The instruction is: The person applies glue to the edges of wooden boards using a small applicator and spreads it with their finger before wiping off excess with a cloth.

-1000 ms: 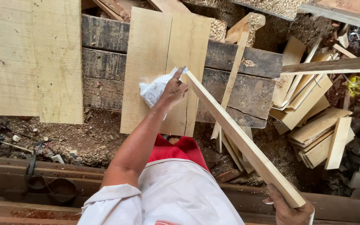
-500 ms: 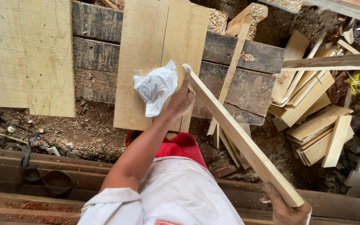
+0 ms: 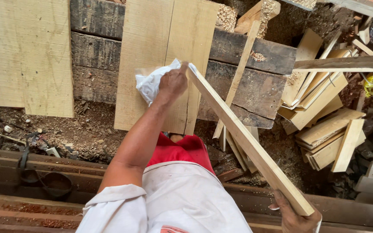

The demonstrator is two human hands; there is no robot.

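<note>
Long wood slat [image 3: 242,133] now runs diagonally from right hand [image 3: 296,215], grip closed on its near end, up to left hand [image 3: 173,82], which has slid the bunched white cloth [image 3: 152,82] to the far tip, wiping pass near end.

Single head-worn view, looking steeply down over the person's own torso. Near edge: white shirt [image 3: 182,203] and red shorts [image 3: 180,151]. Far edge: pale boards [image 3: 160,51] leaning on dark timbers [image 3: 96,47]. Offcut pile [image 3: 324,125] at right. Range is close; no second view.
</note>
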